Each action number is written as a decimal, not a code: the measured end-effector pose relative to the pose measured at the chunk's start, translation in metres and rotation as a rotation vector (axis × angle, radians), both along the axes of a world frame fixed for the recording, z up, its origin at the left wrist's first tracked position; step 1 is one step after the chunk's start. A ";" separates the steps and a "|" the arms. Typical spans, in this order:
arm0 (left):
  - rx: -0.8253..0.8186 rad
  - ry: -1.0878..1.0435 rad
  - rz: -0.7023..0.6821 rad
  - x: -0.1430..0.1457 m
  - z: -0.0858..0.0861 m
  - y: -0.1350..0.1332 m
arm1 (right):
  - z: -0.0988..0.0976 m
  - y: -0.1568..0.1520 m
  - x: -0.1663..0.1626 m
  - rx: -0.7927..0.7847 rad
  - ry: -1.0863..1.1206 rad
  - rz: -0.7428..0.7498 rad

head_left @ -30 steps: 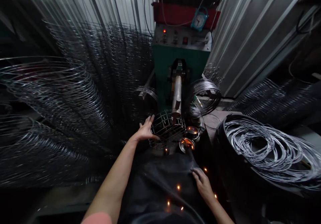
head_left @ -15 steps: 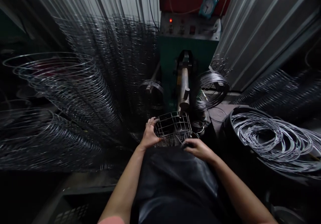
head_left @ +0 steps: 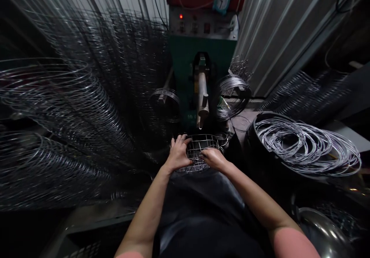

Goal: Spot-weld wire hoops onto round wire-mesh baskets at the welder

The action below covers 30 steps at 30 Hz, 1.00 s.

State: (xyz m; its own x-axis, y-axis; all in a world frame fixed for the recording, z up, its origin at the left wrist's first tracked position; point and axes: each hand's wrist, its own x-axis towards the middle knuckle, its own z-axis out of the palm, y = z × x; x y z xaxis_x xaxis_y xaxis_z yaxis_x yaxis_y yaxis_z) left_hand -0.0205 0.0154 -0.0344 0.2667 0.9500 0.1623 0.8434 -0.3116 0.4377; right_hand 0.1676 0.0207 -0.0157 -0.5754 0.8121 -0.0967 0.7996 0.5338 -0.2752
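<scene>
Our left hand (head_left: 177,153) grasps the wire basket (head_left: 195,146) at its nine o'clock side, thumb and fingers set wide apart over the mesh, while our right hand (head_left: 214,158) lies across its four o'clock side with the fingers bunched; whether they pinch a wire or something small, we cannot tell. The basket sits straight ahead of us, just beyond the black lap cover (head_left: 199,211), which spreads at six o'clock. We judge it light and fairly stiff, a cage of thin bare metal that should be smooth enough to slide under dry fingers; single wires could bend if we squeezed mid-mesh, so the rim at nine and three o'clock looks the surest place to hold. At twelve o'clock the metal arm (head_left: 202,88) of the green machine (head_left: 214,46) points down towards the far rim and blocks a straight lift that way. A round metal piece (head_left: 222,136), too dark to name, crowds the rim at two o'clock. Further out, a wire coil (head_left: 234,92) hangs at one o'clock, loose wire loops (head_left: 300,142) fill a black tub (head_left: 251,134) at three, and tall stacks of wire rings (head_left: 98,92) close off ten o'clock.
</scene>
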 end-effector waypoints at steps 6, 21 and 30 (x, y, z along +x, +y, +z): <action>0.004 -0.035 -0.002 0.003 0.000 0.009 | 0.008 0.000 0.019 -0.009 0.014 0.100; 0.018 -0.108 -0.015 0.004 -0.005 0.033 | 0.000 0.020 0.019 0.053 0.028 0.032; 0.019 -0.097 -0.032 0.003 0.001 0.056 | -0.003 0.043 0.017 0.106 0.124 0.038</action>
State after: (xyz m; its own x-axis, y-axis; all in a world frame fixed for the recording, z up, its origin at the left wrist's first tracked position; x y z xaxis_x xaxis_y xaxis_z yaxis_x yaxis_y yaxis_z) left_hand -0.0175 0.0715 -0.0335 0.2791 0.9378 0.2067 0.7867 -0.3467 0.5108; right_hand 0.1844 0.0636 -0.0191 -0.6078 0.7917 0.0618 0.7419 0.5939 -0.3112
